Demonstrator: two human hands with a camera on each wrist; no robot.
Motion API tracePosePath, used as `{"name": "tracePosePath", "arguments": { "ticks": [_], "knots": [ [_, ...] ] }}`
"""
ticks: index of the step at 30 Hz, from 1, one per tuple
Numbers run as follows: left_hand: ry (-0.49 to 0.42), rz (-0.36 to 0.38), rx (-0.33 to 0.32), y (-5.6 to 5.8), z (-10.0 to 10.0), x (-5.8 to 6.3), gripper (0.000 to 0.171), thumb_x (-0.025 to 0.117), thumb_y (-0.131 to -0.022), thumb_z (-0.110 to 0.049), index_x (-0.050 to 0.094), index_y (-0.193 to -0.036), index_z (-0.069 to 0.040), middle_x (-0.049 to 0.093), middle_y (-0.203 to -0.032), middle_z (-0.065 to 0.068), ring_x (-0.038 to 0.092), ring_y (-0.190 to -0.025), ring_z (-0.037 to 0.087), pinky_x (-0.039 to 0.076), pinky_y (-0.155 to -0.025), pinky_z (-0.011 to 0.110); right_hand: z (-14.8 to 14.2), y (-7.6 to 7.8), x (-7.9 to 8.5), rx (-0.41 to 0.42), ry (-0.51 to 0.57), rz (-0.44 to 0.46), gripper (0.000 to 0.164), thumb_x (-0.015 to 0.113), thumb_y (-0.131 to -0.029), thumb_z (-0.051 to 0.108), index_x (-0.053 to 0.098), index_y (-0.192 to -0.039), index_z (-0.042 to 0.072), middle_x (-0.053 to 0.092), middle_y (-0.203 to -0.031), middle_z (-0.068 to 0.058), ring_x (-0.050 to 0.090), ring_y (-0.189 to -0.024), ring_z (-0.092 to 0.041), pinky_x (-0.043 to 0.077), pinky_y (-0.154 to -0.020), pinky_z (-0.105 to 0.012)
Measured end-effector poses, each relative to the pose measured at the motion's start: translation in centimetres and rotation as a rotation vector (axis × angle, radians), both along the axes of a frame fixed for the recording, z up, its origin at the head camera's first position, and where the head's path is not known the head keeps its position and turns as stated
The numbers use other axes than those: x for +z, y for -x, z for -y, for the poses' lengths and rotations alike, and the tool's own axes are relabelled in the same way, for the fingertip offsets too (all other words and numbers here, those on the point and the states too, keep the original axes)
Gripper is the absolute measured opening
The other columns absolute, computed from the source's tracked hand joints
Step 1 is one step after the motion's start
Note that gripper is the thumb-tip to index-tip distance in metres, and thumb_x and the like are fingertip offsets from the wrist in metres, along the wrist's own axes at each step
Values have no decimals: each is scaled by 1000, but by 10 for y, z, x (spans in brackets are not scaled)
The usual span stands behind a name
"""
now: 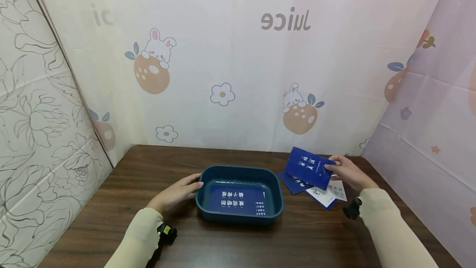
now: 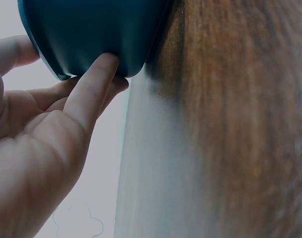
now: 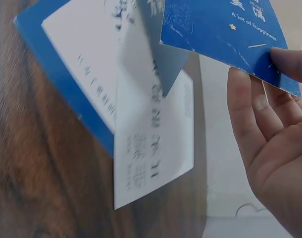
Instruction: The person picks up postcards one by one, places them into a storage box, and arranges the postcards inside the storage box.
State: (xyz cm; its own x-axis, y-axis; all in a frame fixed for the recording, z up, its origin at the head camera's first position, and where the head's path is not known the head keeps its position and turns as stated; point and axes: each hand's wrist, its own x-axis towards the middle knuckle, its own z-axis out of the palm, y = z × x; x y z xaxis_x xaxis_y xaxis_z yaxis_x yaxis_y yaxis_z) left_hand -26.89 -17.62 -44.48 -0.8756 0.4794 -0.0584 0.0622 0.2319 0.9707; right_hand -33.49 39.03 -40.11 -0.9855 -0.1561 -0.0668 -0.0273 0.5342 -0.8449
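A dark teal plastic basin (image 1: 239,218) sits mid-table, with a blue card (image 1: 238,197) bearing white writing lying inside it. My left hand (image 1: 182,189) grips the basin's left end; in the left wrist view, fingers (image 2: 94,87) rest against its outer wall and another digit meets the rim. To the right, my right hand (image 1: 351,172) pinches a blue card (image 1: 308,166) by its edge, thumb on the printed face. That card is lifted and tilted over several overlapping blue and white cards (image 1: 325,195). In the right wrist view, a white card (image 3: 156,144) shows under it.
The brown wooden table (image 1: 223,247) meets a printed curtain (image 1: 223,53) at its back edge. More hanging fabric closes the left and right sides. A black wrist camera (image 1: 352,209) sits on the right wrist, another (image 1: 167,233) on the left.
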Motion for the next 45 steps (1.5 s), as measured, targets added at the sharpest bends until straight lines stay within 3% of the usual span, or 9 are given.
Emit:
{"name": "tracePosePath", "arguments": {
  "ticks": [4,7,14,23,31,36,45],
  "knots": [
    [5,0,4,0,0,0,61,48,-108,-30,27,-156,0,35,-155,25,50,-132,39,40,-108,52,10,1,7,63,-6,-23,50,55,-105,20,39,-144,-7,54,-128,-32,65,-101,-32,52,-92,-59],
    [12,2,10,0,0,0,60,48,-108,-30,28,-156,0,35,-155,25,51,-131,38,40,-108,52,18,0,11,101,-6,-33,52,54,-105,19,39,-148,-5,52,-132,-32,64,-102,-32,53,-90,-57],
    [17,8,15,-1,0,-3,60,49,-107,-32,30,-155,0,38,-154,24,51,-131,37,40,-108,53,38,-2,20,126,6,-55,49,55,-105,21,42,-146,-2,53,-129,-30,64,-103,-32,53,-90,-56],
    [9,13,29,-2,-2,-3,57,49,-107,-30,33,-154,-2,40,-153,21,49,-132,36,40,-108,52,62,-6,38,170,16,-109,47,55,-105,19,41,-145,-2,52,-128,-32,63,-100,-31,57,-84,-47],
    [15,18,26,0,0,-4,60,50,-107,-33,32,-155,-2,39,-153,22,49,-133,36,41,-108,51,81,-11,44,214,-7,-117,44,57,-104,17,45,-143,-1,56,-120,-25,61,-92,-29,57,-76,-38],
    [7,19,24,1,0,-4,61,52,-106,-34,32,-155,-3,39,-154,21,50,-132,35,41,-108,50,95,-11,47,268,-21,-114,40,56,-104,17,47,-139,-1,57,-116,-24,62,-90,-30,58,-77,-41],
    [6,5,19,2,-1,-4,59,52,-106,-33,35,-154,-3,40,-153,20,50,-132,35,42,-107,51,134,-13,53,379,-76,-149,31,56,-103,15,48,-131,4,54,-129,-24,61,-95,-32,58,-78,-50]
  ]
}}
